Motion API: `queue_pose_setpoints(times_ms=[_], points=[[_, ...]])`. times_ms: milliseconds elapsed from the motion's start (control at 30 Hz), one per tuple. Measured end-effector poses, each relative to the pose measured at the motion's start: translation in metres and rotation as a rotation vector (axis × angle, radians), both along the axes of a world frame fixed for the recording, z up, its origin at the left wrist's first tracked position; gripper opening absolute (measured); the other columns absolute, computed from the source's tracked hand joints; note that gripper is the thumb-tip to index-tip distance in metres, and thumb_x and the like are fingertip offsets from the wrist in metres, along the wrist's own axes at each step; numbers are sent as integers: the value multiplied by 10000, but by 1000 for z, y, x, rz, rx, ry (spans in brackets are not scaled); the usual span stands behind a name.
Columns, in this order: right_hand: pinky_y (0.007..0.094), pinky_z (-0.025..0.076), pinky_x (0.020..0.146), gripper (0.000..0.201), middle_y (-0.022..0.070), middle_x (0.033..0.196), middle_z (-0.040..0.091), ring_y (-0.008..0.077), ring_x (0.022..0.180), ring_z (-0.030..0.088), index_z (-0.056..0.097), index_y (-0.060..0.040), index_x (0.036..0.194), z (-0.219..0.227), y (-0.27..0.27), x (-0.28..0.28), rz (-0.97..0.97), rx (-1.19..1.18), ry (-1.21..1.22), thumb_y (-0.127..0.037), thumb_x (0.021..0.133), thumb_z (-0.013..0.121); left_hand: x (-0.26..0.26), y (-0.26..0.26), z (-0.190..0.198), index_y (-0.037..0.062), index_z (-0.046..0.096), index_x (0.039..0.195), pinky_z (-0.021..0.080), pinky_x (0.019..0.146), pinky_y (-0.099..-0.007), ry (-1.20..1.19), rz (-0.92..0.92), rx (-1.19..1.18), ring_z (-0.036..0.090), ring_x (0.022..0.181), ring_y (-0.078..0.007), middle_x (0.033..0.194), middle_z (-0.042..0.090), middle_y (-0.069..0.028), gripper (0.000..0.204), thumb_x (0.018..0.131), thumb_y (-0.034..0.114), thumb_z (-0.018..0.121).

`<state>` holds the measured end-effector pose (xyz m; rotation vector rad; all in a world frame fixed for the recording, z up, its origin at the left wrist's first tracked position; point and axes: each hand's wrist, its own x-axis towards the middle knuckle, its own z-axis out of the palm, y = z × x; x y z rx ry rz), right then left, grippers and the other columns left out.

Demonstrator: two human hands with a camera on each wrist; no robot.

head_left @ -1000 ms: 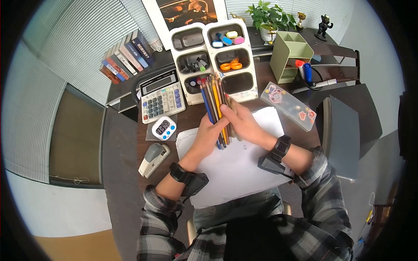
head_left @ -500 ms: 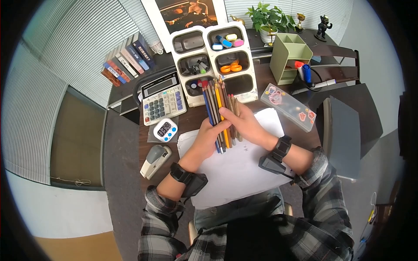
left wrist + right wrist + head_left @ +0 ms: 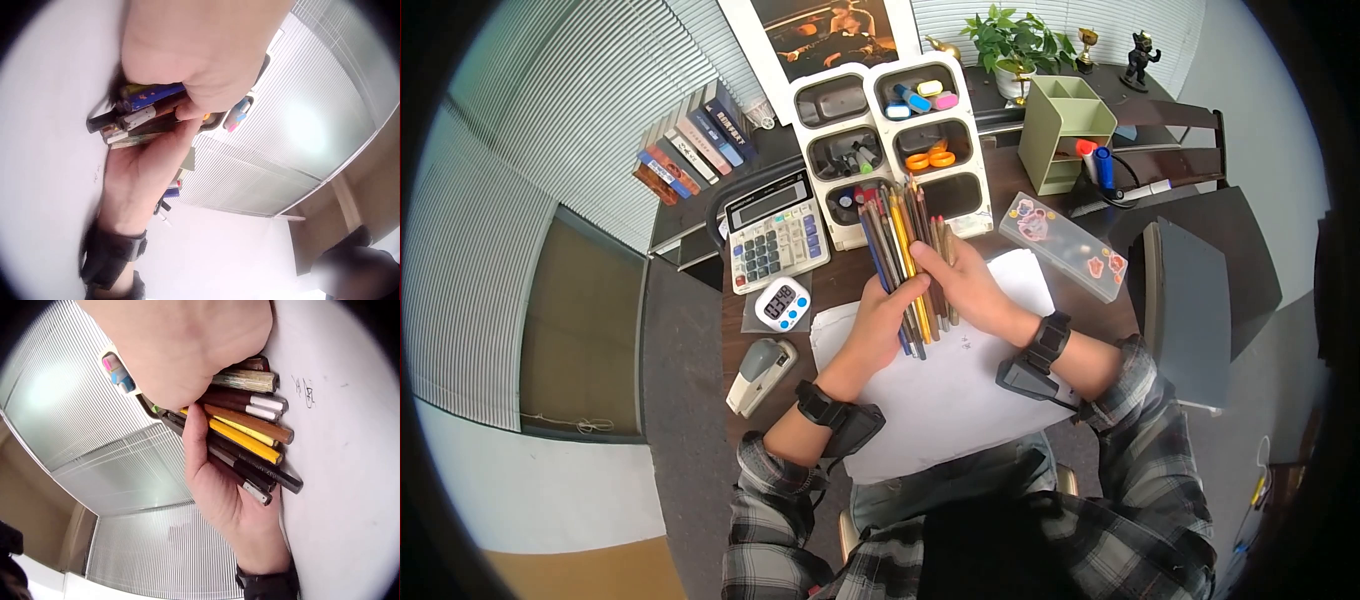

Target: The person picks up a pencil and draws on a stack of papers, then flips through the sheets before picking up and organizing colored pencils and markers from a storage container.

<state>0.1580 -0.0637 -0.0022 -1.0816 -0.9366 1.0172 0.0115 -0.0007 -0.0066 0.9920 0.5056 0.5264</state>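
Both hands hold a thick bundle of colored pencils (image 3: 903, 235) close over white paper (image 3: 940, 420). From the left side, my left hand (image 3: 876, 328) grips the bundle, with its thumb across the front. Opposite it, my right hand (image 3: 975, 292) grips the other side, thumb along the pencils. The colored tips point up and away toward the organizer. In the right wrist view, yellow, brown and black pencil ends (image 3: 250, 440) stick out below the palms at uneven lengths. A blue pencil (image 3: 153, 97) shows in the left wrist view. Fingers behind the bundle are hidden.
A white organizer (image 3: 883, 150) with highlighters and orange scissors (image 3: 930, 157) stands ahead. On the left lie a calculator (image 3: 778, 240), a timer (image 3: 782, 303) and a stapler (image 3: 760, 377). A clear stickered case (image 3: 1065, 245) and a green holder (image 3: 1050, 150) are at right.
The hands stay nearly in place around the bundle. The pencils have spread slightly, and their lower ends reach a little nearer the person.
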Motion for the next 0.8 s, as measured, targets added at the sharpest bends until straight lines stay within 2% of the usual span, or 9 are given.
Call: queue_pose_setpoints(times_ms=[300,433,500,800], points=[[260,500,818,328,38,1019,674,70,920,582,602,7,1183,1,-2,0,18,15,2,-285,1040,559,5,-3,3,-35,594,1206,527,793,-289,-16,112,12,641,925,-117,1069,661,-65,302,944,97,664],[256,502,803,317,31,1001,672,66,903,580,608,4,1168,0,-2,0,26,9,38,-282,1041,558,5,-3,2,-4,591,1217,542,817,-303,10,121,43,655,938,-135,1062,657,-58,291,955,112,644],[248,501,778,291,19,973,670,55,875,578,617,3,1140,-2,-1,0,3,-4,12,-265,1033,576,5,-4,1,-36,596,1205,521,805,-279,-13,137,42,637,934,-111,1081,663,-58,301,947,100,669],[231,490,733,252,0,919,669,35,834,567,645,2,1057,4,-5,-3,-25,-25,80,-245,1010,622,5,-5,2,-37,610,1196,506,821,-271,5,178,84,624,944,-99,1083,665,-53,305,932,90,695]])
